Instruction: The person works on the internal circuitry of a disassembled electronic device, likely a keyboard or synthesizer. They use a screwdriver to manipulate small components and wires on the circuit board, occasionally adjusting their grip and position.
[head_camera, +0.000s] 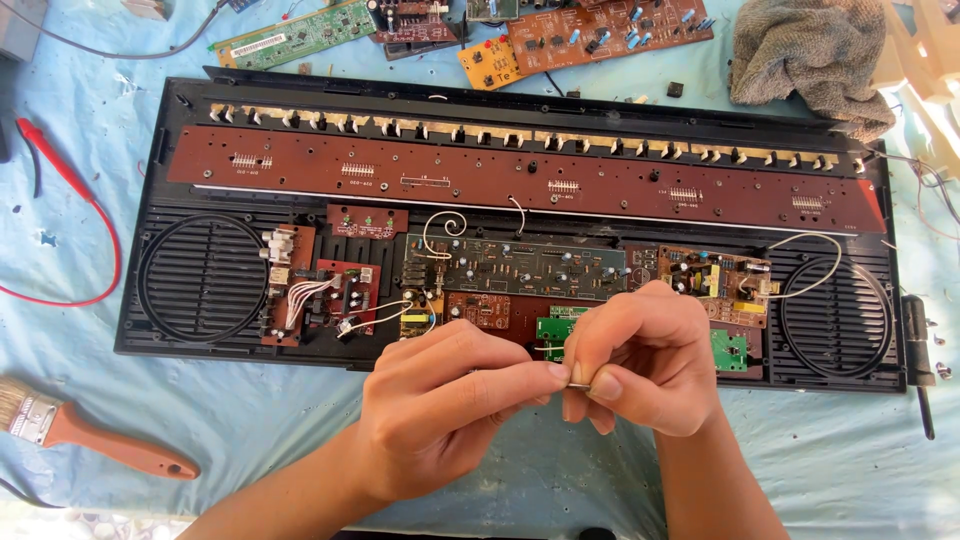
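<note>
An opened black electronic keyboard case (500, 105) lies across the blue cloth, its inside facing up. A long brown circuit board (480, 172) runs along its upper half, and smaller brown and green boards (515, 268) with white wires sit below it. In front of the case's near edge my left hand (440, 410) and my right hand (640, 355) meet, fingertips pinched together on a small thin metal part (579, 385). What exactly that part is cannot be told. Round speaker grilles (203, 278) sit at both ends of the case.
A paintbrush with a reddish handle (90, 438) lies at the lower left. A red cable (75, 200) curves at the left. Loose circuit boards (600, 35) and a grey rag (810, 55) lie beyond the case. A black screwdriver (918, 345) rests at the right.
</note>
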